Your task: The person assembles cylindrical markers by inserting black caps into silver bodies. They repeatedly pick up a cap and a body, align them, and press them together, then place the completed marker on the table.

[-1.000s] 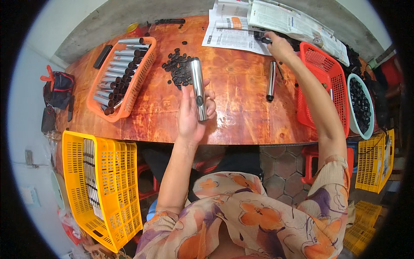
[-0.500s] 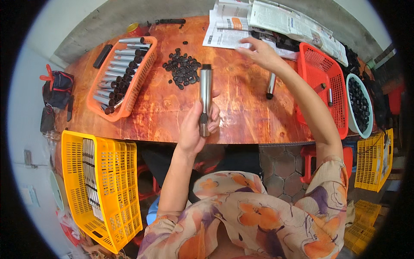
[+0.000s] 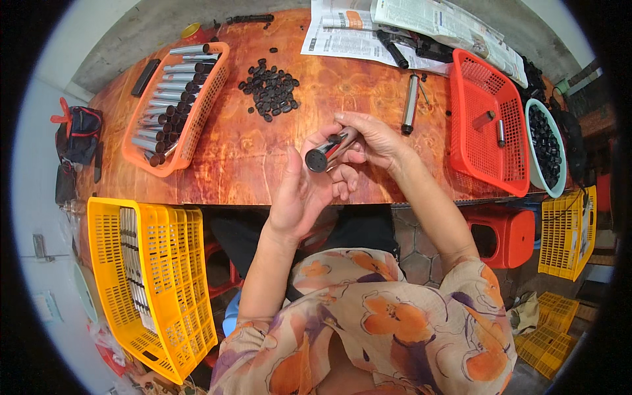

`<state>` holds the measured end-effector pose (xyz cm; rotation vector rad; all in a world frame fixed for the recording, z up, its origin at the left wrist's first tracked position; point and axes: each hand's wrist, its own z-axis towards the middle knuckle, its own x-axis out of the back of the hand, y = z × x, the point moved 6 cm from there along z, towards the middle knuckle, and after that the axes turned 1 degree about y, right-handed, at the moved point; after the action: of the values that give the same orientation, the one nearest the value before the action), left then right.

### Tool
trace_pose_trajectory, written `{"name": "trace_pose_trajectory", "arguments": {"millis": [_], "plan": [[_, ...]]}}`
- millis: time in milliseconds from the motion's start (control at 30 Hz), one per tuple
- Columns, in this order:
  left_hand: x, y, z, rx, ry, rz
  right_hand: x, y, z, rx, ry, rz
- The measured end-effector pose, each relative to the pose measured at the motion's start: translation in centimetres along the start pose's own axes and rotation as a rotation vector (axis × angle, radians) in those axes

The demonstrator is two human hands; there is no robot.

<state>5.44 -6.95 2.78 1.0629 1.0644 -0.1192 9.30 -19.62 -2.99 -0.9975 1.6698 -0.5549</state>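
A shiny metal tube (image 3: pixel 338 153) with a round black end is tilted, that end facing me. My right hand (image 3: pixel 380 139) grips its far end between thumb and fingers. Beneath and beside the tube is my left hand (image 3: pixel 297 194), palm up, thumb apart and fingers loosely bent; whether they touch the tube is hard to tell. Beyond the hands lies a pile of small black oval pieces (image 3: pixel 270 89). Another silver tube with black ends (image 3: pixel 411 105) rests on the table to the right.
An orange basket (image 3: pixel 191 141) of silver tubes stands left. To the right are a red basket (image 3: pixel 487 164) holding two small pieces and a pale bowl (image 3: pixel 534 161) of black parts. Newspapers (image 3: pixel 454 29) lie at the back. A yellow crate (image 3: pixel 174 276) stands at lower left.
My right hand has come back from the newspapers and taken hold of the tube. The tube has tipped from upright toward me, and my left hand has loosened and opened.
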Motion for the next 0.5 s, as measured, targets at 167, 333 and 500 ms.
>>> {"name": "trace_pose_trajectory", "arguments": {"millis": [167, 333, 500], "plan": [[0.2, -0.1, -0.1, 0.001, 0.045, 0.107, 0.8, 1.2, 0.3, -0.009, -0.07, 0.1], [0.6, -0.2, -0.1, 0.031, 0.176, 0.305, 1.8, 2.6, -0.4, 0.052, 0.045, 0.105], [1.4, -1.0, 0.3, 0.196, 0.19, 0.117, 2.7, 1.2, -2.3, 0.202, 0.152, 0.112]]}}
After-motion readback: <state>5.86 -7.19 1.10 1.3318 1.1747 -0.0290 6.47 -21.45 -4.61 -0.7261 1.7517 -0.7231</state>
